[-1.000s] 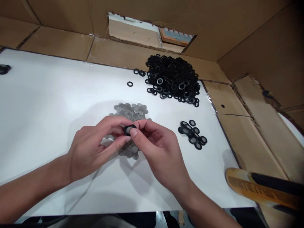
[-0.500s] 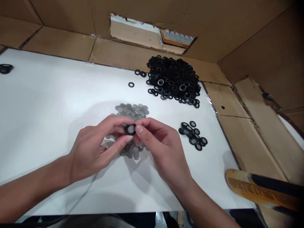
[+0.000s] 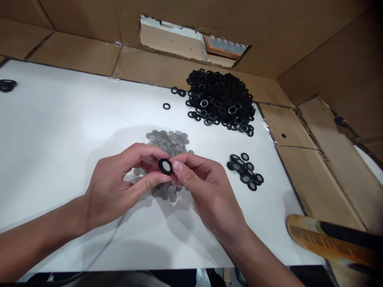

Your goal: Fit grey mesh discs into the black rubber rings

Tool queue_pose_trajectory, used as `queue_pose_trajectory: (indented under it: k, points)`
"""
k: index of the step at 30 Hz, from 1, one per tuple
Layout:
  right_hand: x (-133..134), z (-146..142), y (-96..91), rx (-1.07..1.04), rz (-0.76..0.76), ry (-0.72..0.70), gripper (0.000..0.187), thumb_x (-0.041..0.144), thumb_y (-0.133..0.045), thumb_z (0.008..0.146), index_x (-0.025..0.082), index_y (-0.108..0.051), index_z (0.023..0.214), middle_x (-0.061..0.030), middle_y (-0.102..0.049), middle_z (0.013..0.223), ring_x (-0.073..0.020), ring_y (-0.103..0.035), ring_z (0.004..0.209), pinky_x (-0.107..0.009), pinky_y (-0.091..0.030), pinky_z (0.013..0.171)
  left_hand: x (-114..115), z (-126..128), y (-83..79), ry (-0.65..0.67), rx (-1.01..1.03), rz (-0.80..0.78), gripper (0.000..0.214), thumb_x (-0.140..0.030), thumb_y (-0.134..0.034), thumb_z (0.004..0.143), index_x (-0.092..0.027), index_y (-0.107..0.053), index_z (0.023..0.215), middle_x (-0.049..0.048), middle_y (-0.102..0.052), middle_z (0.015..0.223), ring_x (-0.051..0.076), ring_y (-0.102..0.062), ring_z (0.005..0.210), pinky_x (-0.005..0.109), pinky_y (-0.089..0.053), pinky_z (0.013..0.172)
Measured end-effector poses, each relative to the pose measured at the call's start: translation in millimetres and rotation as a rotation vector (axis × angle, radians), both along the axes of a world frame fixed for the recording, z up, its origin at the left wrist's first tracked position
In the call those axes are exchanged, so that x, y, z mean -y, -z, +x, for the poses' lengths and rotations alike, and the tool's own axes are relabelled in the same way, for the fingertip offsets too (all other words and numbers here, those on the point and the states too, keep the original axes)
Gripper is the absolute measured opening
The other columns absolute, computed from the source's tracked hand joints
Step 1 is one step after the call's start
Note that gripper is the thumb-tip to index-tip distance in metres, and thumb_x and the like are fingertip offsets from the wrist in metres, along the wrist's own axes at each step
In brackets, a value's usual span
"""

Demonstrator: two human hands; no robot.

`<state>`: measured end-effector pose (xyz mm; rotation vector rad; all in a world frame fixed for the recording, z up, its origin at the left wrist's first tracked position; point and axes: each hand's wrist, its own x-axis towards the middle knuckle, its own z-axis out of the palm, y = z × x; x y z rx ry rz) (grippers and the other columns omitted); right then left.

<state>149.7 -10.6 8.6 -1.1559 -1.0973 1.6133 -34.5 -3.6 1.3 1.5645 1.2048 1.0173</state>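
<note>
A black rubber ring washer (image 3: 161,168) with a grey mesh disc in its centre is held between my hands. My left hand (image 3: 115,185) curves round its left side, thumb below and index finger above. My right hand (image 3: 208,187) pinches its right edge between thumb and fingers. Under my hands lies a pile of loose grey mesh discs (image 3: 167,139), partly covered by them. To the right sits a small heap of black washers with grey discs in them (image 3: 245,179).
A large mound of black rings (image 3: 220,95) stands at the back right. A single ring (image 3: 166,106) lies left of it, and more black rings (image 3: 7,85) are at the far left. Cardboard walls (image 3: 311,48) border the white table (image 3: 60,119). A yellow-and-black object (image 3: 317,235) juts in at right.
The ring washer has tilted to face me more, and more of its disc shows. My right fingers have shifted slightly down and right along its edge.
</note>
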Motion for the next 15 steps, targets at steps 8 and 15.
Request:
queue_pose_trajectory:
  k: [8,15]
  points:
    - [7.2,-3.6,-2.6,0.112,0.113,0.015,0.019,0.036,-0.069,0.100,0.021,-0.073,0.088,0.0014,-0.062,0.078,-0.0132,-0.055,0.073,-0.027,-0.044,0.067,0.9,-2.4,6.0,-0.046,-0.048,0.223,0.011,-0.022,-0.081,0.091,-0.027,-0.073,0.085,-0.0084,-0.080,0.076,0.009,-0.075,0.062,0.015,-0.060,0.059]
    - [9.3,-6.4,-2.4,0.219,0.298,0.088,0.008,0.023,-0.072,0.096,0.022,-0.070,0.089,0.0001,-0.067,0.087,-0.0148,-0.062,0.080,-0.030,-0.053,0.075,2.4,-5.0,5.4,-0.102,-0.116,0.245,0.020,-0.017,-0.089,0.081,-0.030,-0.075,0.074,-0.0149,-0.076,0.067,0.005,-0.062,0.048,0.016,-0.042,0.041]
